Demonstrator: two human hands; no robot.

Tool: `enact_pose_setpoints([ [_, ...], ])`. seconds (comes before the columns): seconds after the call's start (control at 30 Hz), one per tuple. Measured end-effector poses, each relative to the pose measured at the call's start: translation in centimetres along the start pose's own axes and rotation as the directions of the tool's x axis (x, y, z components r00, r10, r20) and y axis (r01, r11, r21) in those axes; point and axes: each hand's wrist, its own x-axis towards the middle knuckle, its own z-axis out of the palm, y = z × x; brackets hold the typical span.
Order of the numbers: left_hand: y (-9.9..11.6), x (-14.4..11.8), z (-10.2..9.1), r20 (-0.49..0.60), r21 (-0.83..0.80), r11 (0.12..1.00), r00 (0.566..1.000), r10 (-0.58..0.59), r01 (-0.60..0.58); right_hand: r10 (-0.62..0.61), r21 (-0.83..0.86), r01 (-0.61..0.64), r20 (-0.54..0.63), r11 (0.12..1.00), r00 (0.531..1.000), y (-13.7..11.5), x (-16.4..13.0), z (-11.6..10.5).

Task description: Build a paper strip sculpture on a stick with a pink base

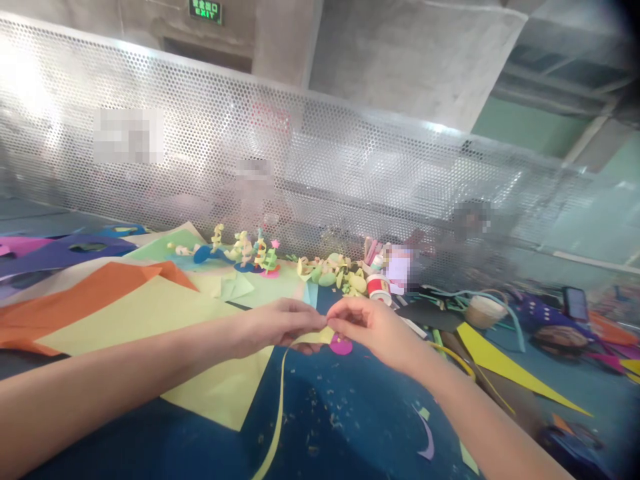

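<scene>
My left hand point(280, 323) and my right hand point(373, 328) meet fingertip to fingertip above a blue table. Both pinch the top end of a long, narrow yellow paper strip point(277, 413), which hangs down from the fingers and trails toward the near edge. A small magenta paper disc point(341, 346) lies on the table just under my right fingers.
Large sheets of yellow point(150, 313), orange point(75, 293), green and purple paper cover the left of the table. Small paper figures point(250, 253) and yellow curls point(330, 270) stand at the back before a perforated metal screen point(300, 153). A glue pot point(379, 288), a cup point(483, 310), a phone point(576, 303) and scraps lie right.
</scene>
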Motion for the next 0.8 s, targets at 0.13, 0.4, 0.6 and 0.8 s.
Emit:
enact_pose_setpoints([
  [0.13, -0.2, 0.1, 0.3, -0.058, 0.092, 0.996, 0.998, 0.020, -0.014, 0.018, 0.031, -0.018, -0.023, 0.999, 1.000, 0.0, 0.1, 0.3],
  [0.4, -0.6, 0.2, 0.3, -0.044, 0.117, 0.992, 0.998, 0.051, -0.046, 0.031, 0.035, -0.030, -0.046, 0.999, 0.998, -0.5, 0.0, 0.4],
  [0.6, -0.7, 0.2, 0.1, -0.053, 0.163, 0.985, 0.996, 0.073, -0.063, 0.041, 0.051, -0.036, -0.106, 0.998, 0.993, -0.2, 0.2, 1.0],
  [0.8, -0.7, 0.3, -0.2, -0.049, 0.175, 0.983, 0.996, 0.069, -0.059, 0.046, 0.073, -0.035, -0.153, 0.997, 0.987, 0.1, 0.3, 1.5],
])
